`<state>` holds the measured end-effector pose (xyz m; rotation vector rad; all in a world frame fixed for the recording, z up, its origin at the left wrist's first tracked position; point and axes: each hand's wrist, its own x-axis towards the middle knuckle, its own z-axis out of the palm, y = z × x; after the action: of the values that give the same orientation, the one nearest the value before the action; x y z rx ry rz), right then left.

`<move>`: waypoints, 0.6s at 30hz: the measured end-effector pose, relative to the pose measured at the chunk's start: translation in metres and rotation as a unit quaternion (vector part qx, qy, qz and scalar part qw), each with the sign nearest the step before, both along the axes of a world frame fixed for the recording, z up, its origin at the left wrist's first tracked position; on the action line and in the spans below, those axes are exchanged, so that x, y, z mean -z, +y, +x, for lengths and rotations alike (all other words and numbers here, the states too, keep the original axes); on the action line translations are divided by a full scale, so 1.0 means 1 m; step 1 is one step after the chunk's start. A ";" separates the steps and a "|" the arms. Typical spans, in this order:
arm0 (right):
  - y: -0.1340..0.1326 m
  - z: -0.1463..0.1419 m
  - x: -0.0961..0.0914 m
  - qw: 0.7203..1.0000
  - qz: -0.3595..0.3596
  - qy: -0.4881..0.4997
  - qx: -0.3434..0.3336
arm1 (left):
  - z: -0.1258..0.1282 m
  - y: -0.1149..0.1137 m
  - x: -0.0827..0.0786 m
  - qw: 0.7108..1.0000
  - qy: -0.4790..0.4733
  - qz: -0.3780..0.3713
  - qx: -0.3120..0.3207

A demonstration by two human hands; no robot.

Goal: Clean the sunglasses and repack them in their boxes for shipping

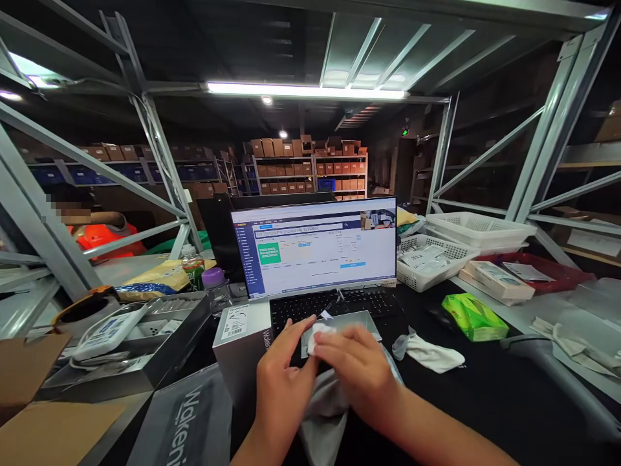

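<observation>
White small packet (pixel 320 335) was above the table's (pixel 485 388) front edge, held over a grey cloth (pixel 323 404). Left hand (pixel 284 382) pinched its left end in a narrow grip; right hand (pixel 361 369) closed on its right end. It seemed light and soft, best held by the edges.

White item (pixel 317 335) mostly under the right hand (pixel 361 369), can't identify it. Left hand (pixel 284 372) touches its edge, grip unclear. Grey fabric (pixel 327 408) beneath is partly covered. Both forearms cut by bottom edge, as is the grey bag (pixel 187 421) lettering. Monitor (pixel 315 249) text too small. Person (pixel 104 233) at left mostly behind rack beams.
</observation>
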<state>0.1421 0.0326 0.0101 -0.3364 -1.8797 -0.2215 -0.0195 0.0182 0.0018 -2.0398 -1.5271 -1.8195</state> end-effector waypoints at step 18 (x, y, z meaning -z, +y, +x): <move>0.124 0.226 -0.015 0.695 -0.514 -0.052 0.501 | 0.003 -0.029 -0.027 0.994 -0.014 -0.095 0.055</move>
<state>0.3682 0.1568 0.0254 -2.1689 -1.5447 0.1435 -0.0164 -0.0104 0.0291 -2.2329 -1.6888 -1.8111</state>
